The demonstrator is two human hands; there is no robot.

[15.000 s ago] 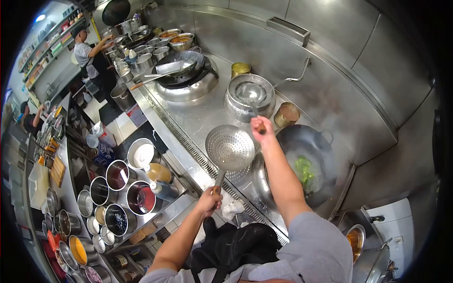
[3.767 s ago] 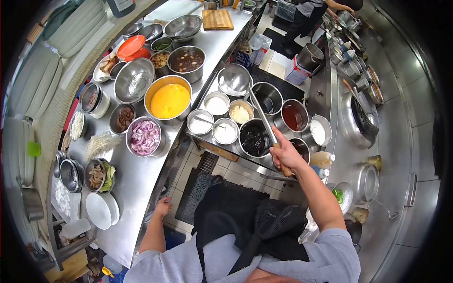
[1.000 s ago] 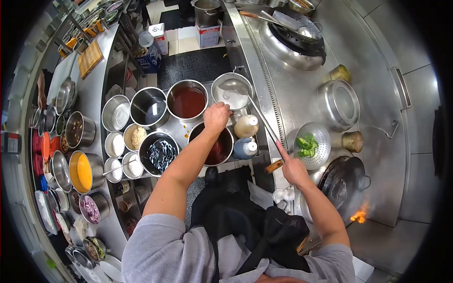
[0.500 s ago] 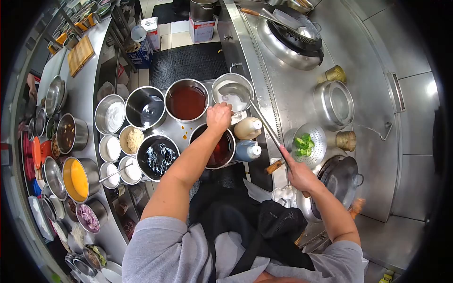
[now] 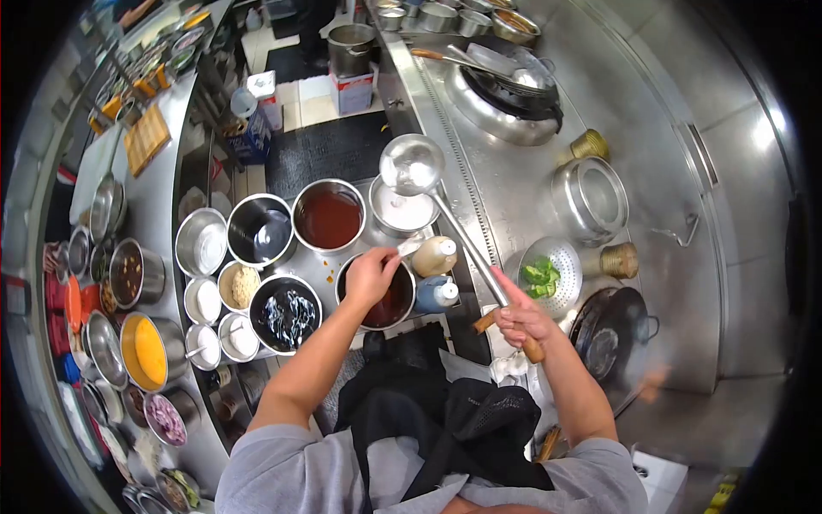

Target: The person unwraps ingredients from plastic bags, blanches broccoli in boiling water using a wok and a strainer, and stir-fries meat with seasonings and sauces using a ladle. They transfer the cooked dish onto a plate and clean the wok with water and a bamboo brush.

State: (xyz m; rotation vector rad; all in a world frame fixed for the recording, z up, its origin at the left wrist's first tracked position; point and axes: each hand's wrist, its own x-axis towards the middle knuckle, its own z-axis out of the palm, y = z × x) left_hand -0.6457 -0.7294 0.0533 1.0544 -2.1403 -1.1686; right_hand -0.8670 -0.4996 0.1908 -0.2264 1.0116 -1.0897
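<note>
My right hand [image 5: 524,319] is wrapped round the wooden-ended handle of a long steel ladle [image 5: 412,164]. The ladle's bowl hangs over the far edge of a pot of white contents [image 5: 402,211]. My left hand [image 5: 372,276] is above a pot of dark red liquid [image 5: 396,301], fingers pressed together; a small pale thing shows by the fingertips, too unclear to name. Beside that pot stand a tan-filled bottle [image 5: 433,257] and a blue-filled bottle [image 5: 436,294]. Green pieces [image 5: 540,277] lie in a perforated strainer [image 5: 566,286] near my right hand.
Left of my hands are a pot of red liquid [image 5: 330,217], a pot of dark liquid [image 5: 287,313] and several small tubs. A wok [image 5: 612,334] sits at the right, a lidded steel pot [image 5: 591,200] beyond. Further left, a counter holds a yellow-filled pot [image 5: 145,349].
The ladle has risen out of the pot of white contents. My left hand has moved back from that pot to above the dark red liquid. The view has shifted slightly.
</note>
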